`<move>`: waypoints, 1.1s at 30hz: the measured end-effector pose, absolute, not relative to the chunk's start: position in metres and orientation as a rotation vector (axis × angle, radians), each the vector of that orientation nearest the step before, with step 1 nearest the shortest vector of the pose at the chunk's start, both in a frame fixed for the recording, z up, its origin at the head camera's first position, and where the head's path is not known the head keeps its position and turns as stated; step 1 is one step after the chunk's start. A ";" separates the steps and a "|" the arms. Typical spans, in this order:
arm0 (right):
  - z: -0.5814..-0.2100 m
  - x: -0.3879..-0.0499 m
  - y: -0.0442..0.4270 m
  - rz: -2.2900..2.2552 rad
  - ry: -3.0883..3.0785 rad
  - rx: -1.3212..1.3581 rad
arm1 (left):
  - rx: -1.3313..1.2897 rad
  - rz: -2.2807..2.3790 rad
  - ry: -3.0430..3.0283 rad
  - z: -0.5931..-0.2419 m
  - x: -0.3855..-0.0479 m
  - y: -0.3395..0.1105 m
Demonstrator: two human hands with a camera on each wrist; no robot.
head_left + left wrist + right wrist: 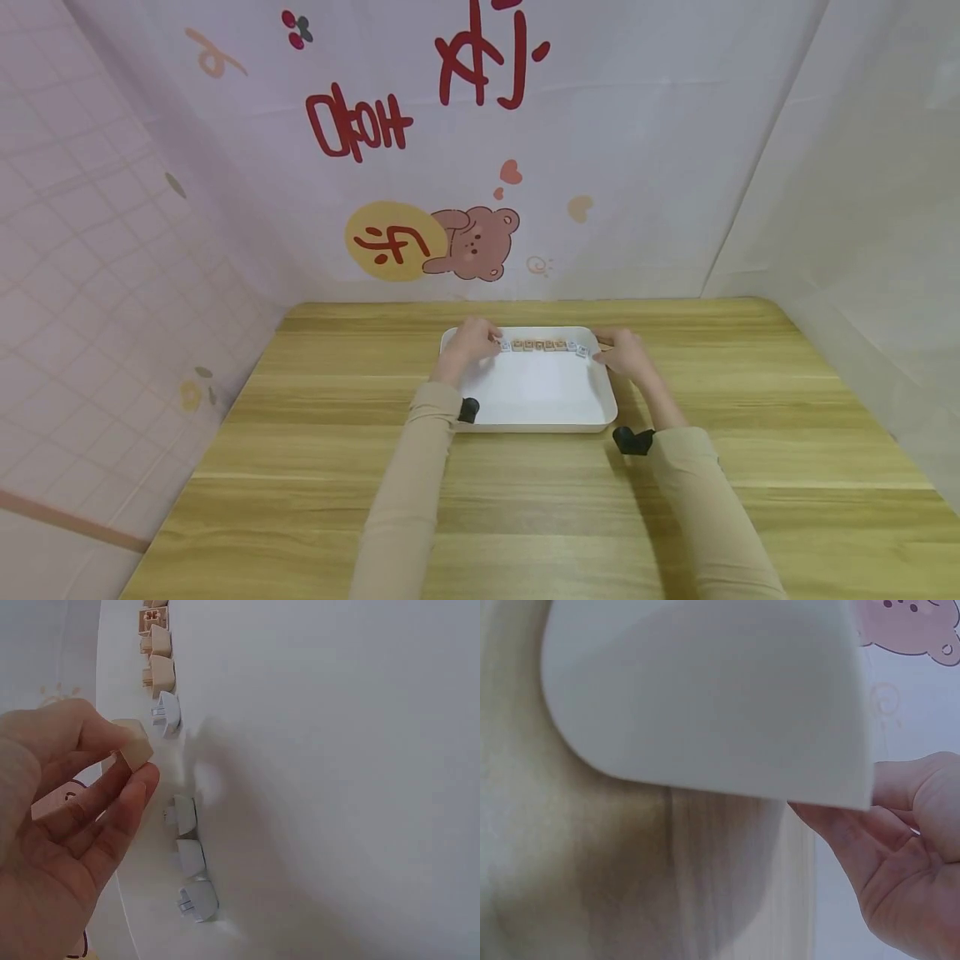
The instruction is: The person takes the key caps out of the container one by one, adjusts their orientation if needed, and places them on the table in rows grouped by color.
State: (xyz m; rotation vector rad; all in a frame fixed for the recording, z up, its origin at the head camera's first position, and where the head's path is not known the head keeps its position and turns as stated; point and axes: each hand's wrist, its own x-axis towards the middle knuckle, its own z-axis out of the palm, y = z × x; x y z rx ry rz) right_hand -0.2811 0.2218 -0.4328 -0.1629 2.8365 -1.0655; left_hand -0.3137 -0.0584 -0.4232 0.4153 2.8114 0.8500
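Note:
My left hand [471, 342] pinches a beige keycap [137, 751] between thumb and fingers, just above the back left of a white tray [537, 390]. Along the tray's back wall runs a row of keycaps, with beige ones [162, 676] in the middle and white ones toward the ends. In the left wrist view, the held keycap is over a gap between one white keycap [169, 714] and three more white keycaps [190, 857]. At the tray's back right corner, my right hand [626, 354] grips the rim, its fingertips partly hidden by the wall [727, 712].
The tray stands on a wood-grain table [525, 508]. Behind the table hangs a white backdrop [637, 167] with a printed bear [480, 243] and red characters. Black wrist mounts [632, 441] are on both forearms, close to the tray.

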 end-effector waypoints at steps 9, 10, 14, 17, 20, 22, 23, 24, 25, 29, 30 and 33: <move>-0.430 -0.280 0.219 -1.069 2.824 -0.144 | 0.370 1.092 2.762 -0.405 -0.313 -0.079; -0.430 -0.280 0.219 -1.068 2.821 -0.150 | 0.363 1.139 2.753 -0.403 -0.312 -0.084; -0.431 -0.280 0.219 -1.070 2.810 -0.147 | 0.361 1.286 2.723 -0.397 -0.308 -0.109; -0.431 -0.280 0.219 -1.064 2.810 -0.141 | 0.337 1.368 2.707 -0.398 -0.306 -0.131; -0.431 -0.280 0.220 -1.063 2.811 -0.138 | 0.306 1.399 2.745 -0.403 -0.305 -0.154; -0.431 -0.281 0.220 -1.069 2.807 -0.137 | 0.301 1.396 2.782 -0.408 -0.303 -0.168; -0.431 -0.281 0.220 -1.074 2.805 -0.134 | 0.285 1.379 2.801 -0.411 -0.301 -0.174; -0.431 -0.281 0.220 -1.076 2.806 -0.138 | 0.266 1.361 2.816 -0.414 -0.300 -0.179; -0.430 -0.281 0.220 -1.077 2.808 -0.142 | 0.250 1.351 2.818 -0.417 -0.298 -0.184; -0.429 -0.281 0.219 -1.087 2.805 -0.139 | 0.178 1.241 2.828 -0.430 -0.293 -0.199; -0.428 -0.280 0.219 -1.084 2.804 -0.138 | 0.165 1.229 2.821 -0.433 -0.292 -0.201; -0.427 -0.280 0.218 -1.081 2.797 -0.131 | 0.137 1.198 2.819 -0.440 -0.291 -0.206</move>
